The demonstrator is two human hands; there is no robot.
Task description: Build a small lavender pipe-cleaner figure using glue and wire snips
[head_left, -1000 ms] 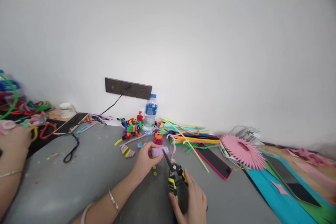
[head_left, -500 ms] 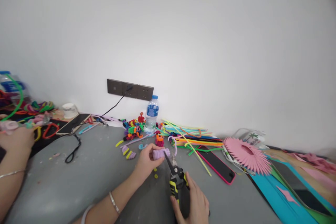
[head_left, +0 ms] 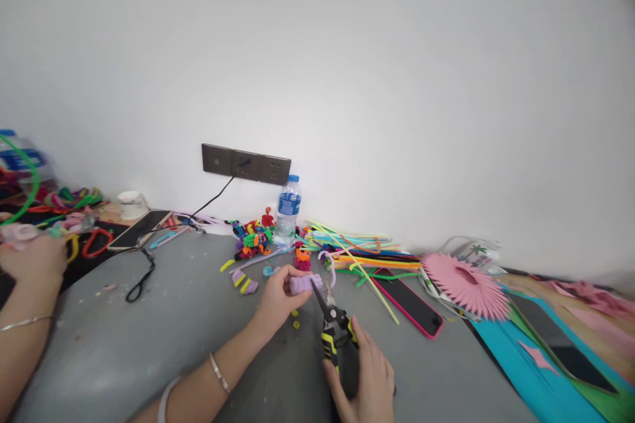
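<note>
On the grey table (head_left: 163,337), left hand (head_left: 278,301) grips purple coil (head_left: 301,285), right hand (head_left: 370,380) clasps cutters (head_left: 331,327).

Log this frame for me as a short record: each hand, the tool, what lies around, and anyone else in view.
Left hand: holds purple coil
Right hand: grips snips, blade tips at the coil
Surface: grey table
Behind: bottle, pipe cleaners, wall socket
To the right: phone, pink paper fan
Other person: hand at the left edge, among coloured pieces
</note>
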